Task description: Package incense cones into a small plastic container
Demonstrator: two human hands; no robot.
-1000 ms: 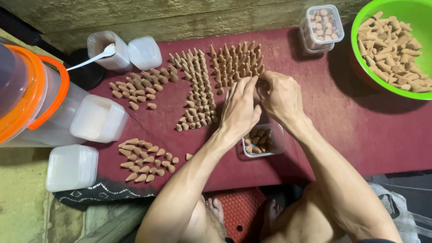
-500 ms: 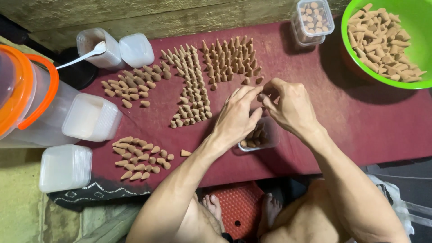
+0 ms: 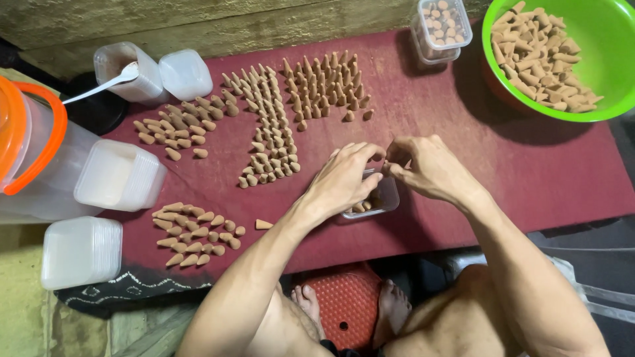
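Observation:
Many small tan cones [image 3: 317,86] stand in rows on a dark red table [image 3: 516,172]. My left hand [image 3: 344,180] and my right hand [image 3: 426,165] meet fingertip to fingertip over a small clear plastic box [image 3: 383,198] with a few cones in it. Both hands have their fingers pinched together; whatever lies between them is too small to see. More cones lie in loose groups at the left [image 3: 175,125] and front left [image 3: 195,231].
A green bowl [image 3: 608,39] heaped with cones sits at the back right, a filled clear box [image 3: 440,26] beside it. At the left are stacked white lids [image 3: 119,175], a clear jug with an orange rim [image 3: 26,145], and a tub holding a spoon [image 3: 122,73].
Both hands have come back from the cone rows toward me and now sit lower, over the small clear box. The camera view has shifted slightly.

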